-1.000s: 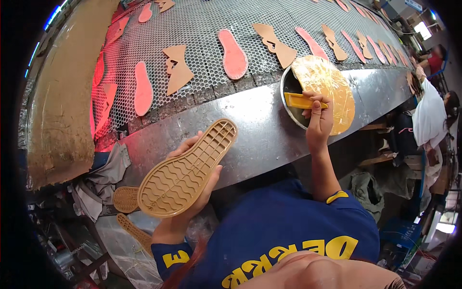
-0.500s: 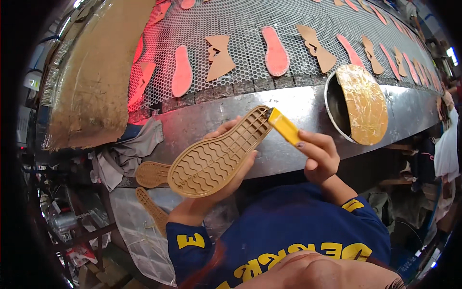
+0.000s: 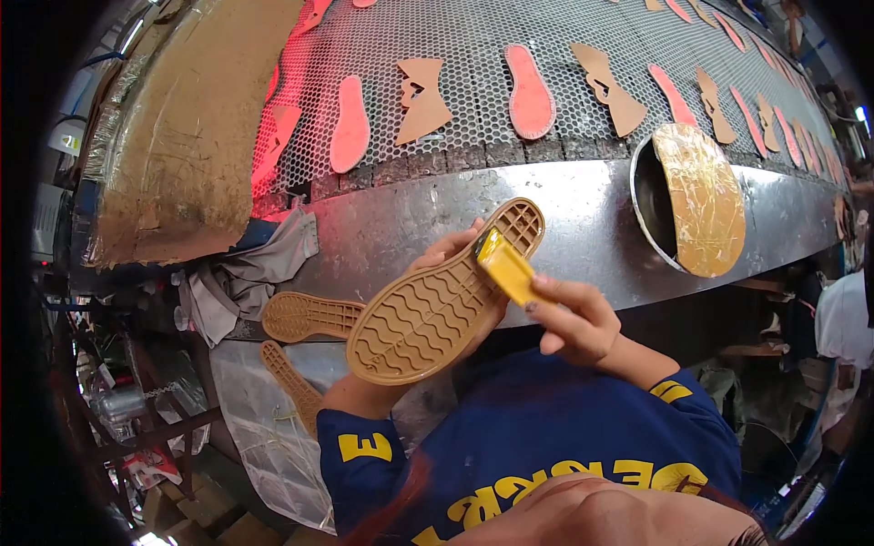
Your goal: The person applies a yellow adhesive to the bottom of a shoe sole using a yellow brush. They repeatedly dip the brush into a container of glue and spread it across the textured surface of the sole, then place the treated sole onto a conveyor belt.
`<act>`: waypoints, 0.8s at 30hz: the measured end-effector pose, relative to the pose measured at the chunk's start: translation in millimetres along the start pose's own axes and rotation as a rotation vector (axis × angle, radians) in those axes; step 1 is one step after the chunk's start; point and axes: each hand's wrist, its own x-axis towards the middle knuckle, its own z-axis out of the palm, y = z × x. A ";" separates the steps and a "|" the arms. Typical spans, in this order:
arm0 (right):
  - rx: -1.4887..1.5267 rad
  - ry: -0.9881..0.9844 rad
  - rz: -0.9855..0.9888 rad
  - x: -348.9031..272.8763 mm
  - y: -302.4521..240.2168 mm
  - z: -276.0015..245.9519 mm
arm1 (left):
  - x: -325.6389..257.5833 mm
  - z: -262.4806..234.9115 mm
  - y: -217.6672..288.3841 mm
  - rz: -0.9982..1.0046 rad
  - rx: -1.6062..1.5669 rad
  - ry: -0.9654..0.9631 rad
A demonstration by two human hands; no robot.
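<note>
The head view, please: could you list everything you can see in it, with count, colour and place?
Shoe sole: one, tan, wavy tread up, held in the left hand above the steel ledge.
Brush: one, yellow, in the right hand, its tip on the sole near the waffle-patterned end.
Spare soles: at least two, tan, lower left beside the rags.
Rags: a heap, grey, left of the ledge.
Steel ledge: one, silver, across the middle.
Mesh belt: one, grey, at the top, carrying pink insoles and tan cut pieces, many of each.
Glue pot: one, metal, set in the ledge at right, with a glue-coated board over it.
Left hand: under the sole.
Right hand: gripping the brush.
</note>
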 end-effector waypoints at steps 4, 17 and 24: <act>0.131 -0.047 -0.097 -0.7 -3.8 -1.8 | 2.8 -0.3 13.9 0.105 0.458 0.007; -0.053 0.066 0.031 -6.4 16.4 -29.9 | 12.9 18.6 28.3 -0.011 0.583 0.011; -0.096 0.096 0.039 -8.8 21.0 -39.3 | 16.6 27.8 30.3 0.011 0.526 -0.005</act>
